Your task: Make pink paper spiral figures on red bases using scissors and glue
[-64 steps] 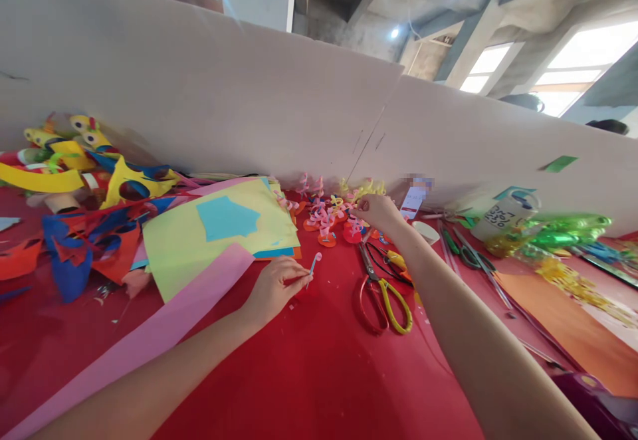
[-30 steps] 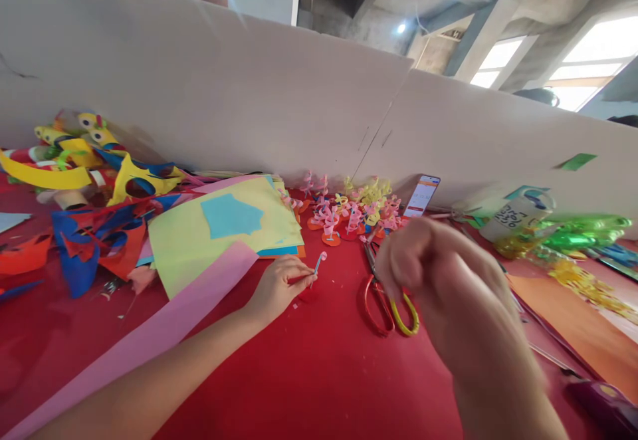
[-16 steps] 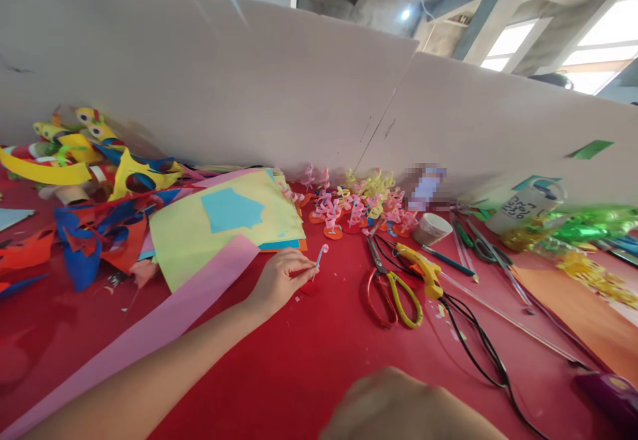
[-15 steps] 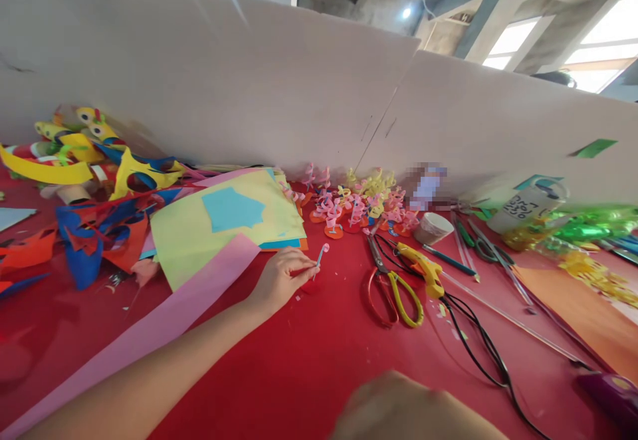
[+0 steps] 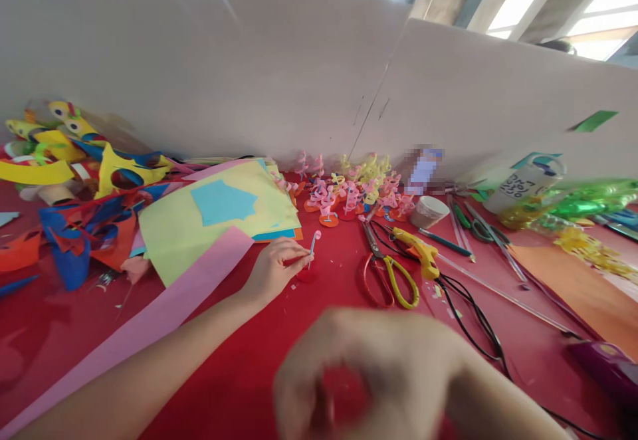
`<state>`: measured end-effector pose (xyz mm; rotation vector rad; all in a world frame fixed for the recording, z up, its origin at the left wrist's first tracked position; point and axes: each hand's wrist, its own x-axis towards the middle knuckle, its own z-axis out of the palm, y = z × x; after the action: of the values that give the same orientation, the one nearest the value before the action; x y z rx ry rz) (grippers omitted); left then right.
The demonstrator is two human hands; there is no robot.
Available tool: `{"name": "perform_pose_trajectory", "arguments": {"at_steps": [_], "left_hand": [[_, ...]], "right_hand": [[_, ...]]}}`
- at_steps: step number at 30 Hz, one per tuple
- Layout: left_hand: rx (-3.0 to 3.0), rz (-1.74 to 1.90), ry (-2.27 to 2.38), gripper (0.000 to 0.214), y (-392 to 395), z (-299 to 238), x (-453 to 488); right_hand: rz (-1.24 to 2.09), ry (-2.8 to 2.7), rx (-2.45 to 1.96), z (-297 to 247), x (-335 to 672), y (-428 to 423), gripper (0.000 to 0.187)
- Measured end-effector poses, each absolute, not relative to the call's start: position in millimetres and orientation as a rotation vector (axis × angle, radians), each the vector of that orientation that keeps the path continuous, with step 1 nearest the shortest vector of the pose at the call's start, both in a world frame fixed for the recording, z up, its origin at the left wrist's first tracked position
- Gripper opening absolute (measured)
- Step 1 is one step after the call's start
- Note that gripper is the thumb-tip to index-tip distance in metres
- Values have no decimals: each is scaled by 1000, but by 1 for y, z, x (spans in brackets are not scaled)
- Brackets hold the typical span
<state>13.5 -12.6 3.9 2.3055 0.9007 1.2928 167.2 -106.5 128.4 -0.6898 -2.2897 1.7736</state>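
Note:
My left hand pinches a thin pale-blue stick with a pink curl at its top. The stick stands nearly upright over the red table, and a small red disc seems to lie at its foot, hard to make out against the red. In the foreground my right hand is blurred, its fingers curled round into a ring; whatever its fingertips hold is hidden. Beyond my left hand stands a cluster of small pink and yellow curled-paper pieces, some on orange discs. Scissors with red and yellow handles lie right of my left hand.
A yellow glue gun with a black cord lies beside the scissors. Paper sheets and a long pink strip are at left, with coloured cut-outs beyond. A white cup stands near the back; orange paper lies right.
My right hand has risen into view from the bottom edge, its curled fingers now visible. My left hand still holds the stick in much the same place; the view has shifted slightly.

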Motion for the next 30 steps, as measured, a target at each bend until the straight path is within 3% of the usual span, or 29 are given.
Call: {"name": "perform_pose_trajectory", "arguments": {"at_steps": [2, 4, 6, 10, 16, 30], "left_hand": [[2306, 1285, 907, 18, -13, 5, 13], [2316, 1257, 920, 20, -14, 5, 13], [2326, 1239, 936, 20, -13, 5, 13], [2355, 1236, 961, 21, -12, 3, 13], [2358, 1212, 976, 21, -12, 3, 13], [2339, 1223, 939, 17, -12, 5, 14]], "right_hand": [[1545, -2225, -953, 106, 175, -78, 11], [1083, -2016, -1425, 74, 184, -58, 14], [884, -1814, -1585, 44, 188, -46, 14], [809, -1716, -1475, 10, 181, -43, 15], [641, -1734, -1375, 3, 175, -48, 20], [819, -1597, -1348, -5, 180, -42, 9]]}}
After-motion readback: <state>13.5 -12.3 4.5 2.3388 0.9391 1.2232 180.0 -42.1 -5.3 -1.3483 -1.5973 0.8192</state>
